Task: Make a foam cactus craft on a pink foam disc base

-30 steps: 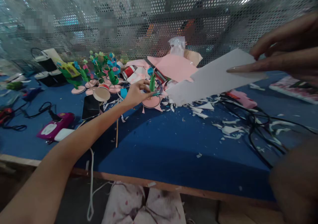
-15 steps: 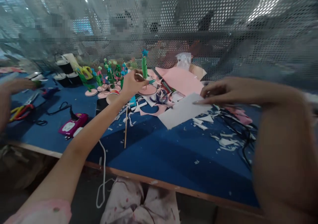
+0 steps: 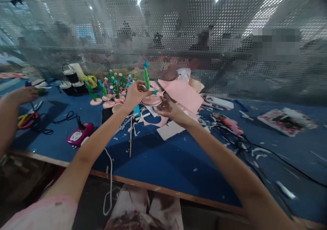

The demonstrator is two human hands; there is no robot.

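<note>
My left hand is closed around the lower stem of a green craft plant with a blue top, held upright. A round pink base is under the plant. My right hand is close to the right edge of that base, its fingers loosely apart; whether they touch it is hard to see. Beneath the right hand lies a piece of white card. A large pink sheet lies behind it, among paper scraps.
Several finished-looking small craft plants stand left of my left hand. Nearer are a magenta power adapter and a thin wooden stick. A co-worker's hand is at the far left, by scissors. Cables and a white phone lie right.
My right hand has left the white card and moved left to beside the pink base. The card now lies on the table. My left hand still holds the plant.
</note>
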